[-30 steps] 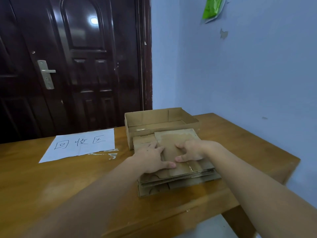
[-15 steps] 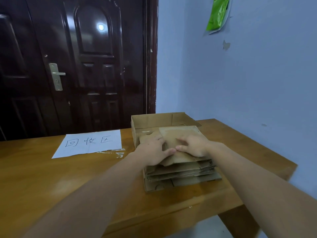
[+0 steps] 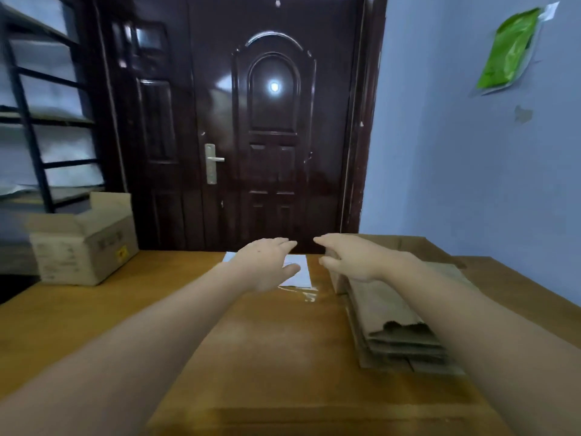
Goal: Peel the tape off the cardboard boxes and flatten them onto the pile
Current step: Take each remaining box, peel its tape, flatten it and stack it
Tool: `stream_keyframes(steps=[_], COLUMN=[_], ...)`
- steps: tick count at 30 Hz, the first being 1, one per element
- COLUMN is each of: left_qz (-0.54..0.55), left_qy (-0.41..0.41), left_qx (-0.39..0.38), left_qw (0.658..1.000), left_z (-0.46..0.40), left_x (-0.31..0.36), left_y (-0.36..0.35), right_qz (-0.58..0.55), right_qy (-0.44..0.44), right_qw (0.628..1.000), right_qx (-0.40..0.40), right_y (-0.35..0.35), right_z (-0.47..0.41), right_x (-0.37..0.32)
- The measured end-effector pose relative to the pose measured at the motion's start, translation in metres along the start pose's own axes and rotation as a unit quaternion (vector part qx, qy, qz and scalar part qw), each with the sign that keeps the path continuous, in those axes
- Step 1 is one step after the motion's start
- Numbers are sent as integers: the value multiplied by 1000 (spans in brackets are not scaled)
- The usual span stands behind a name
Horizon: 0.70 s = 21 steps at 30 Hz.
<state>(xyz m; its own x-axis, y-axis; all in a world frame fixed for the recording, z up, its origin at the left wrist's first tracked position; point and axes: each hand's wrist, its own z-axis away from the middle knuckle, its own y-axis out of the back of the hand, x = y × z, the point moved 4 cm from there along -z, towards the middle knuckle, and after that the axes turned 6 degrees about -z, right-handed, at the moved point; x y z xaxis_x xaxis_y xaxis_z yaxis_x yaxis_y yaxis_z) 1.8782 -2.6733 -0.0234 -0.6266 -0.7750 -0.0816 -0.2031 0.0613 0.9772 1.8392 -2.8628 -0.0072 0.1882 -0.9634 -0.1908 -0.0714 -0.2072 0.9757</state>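
At the far left edge of the wooden table (image 3: pixel 94 322) stands an open cardboard box (image 3: pixel 83 243) — flaps up, a small yellow label on its near side, printed markings too blurred to read — with a dark shelving rack (image 3: pixel 34 121) behind it. Judged by its look, it should be light and fairly stiff in the walls but easily creased at the flaps, so it is best taken by two opposite walls or under the bottom corners, and any tape seam picked up from a loose end; no tape can be made out from here. Moving rightward, the left hand (image 3: pixel 267 262) hovers with fingers straight and relaxed above a white paper sheet (image 3: pixel 298 272), holding nothing. Just beside it, a little apart, the right hand (image 3: pixel 349 259) is likewise loose and empty, thumb spread, above the near-left corner of the pile of flattened boxes (image 3: pixel 396 322). That pile lies at the right of the table — brown, dull sheets stacked unevenly, the top one with a torn, ragged near edge. Behind it another open carton (image 3: pixel 415 243) is partly hidden. A green packet (image 3: pixel 509 51) hangs on the blue wall.
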Motion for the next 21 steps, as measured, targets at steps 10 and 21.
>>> stream_keyframes(steps=[10, 21], left_qz=[-35, -87], left_qy=[129, 235], left_qx=[-9, -62], left_qw=[991, 966], left_z=[86, 144], left_x=[-155, -327], left_y=[7, -10], right_qz=[7, -12], right_qy=[131, 223], right_qw=[990, 971], right_qx=[-48, -86], right_y=[-45, -105], right_z=[-110, -237], right_x=[-149, -302])
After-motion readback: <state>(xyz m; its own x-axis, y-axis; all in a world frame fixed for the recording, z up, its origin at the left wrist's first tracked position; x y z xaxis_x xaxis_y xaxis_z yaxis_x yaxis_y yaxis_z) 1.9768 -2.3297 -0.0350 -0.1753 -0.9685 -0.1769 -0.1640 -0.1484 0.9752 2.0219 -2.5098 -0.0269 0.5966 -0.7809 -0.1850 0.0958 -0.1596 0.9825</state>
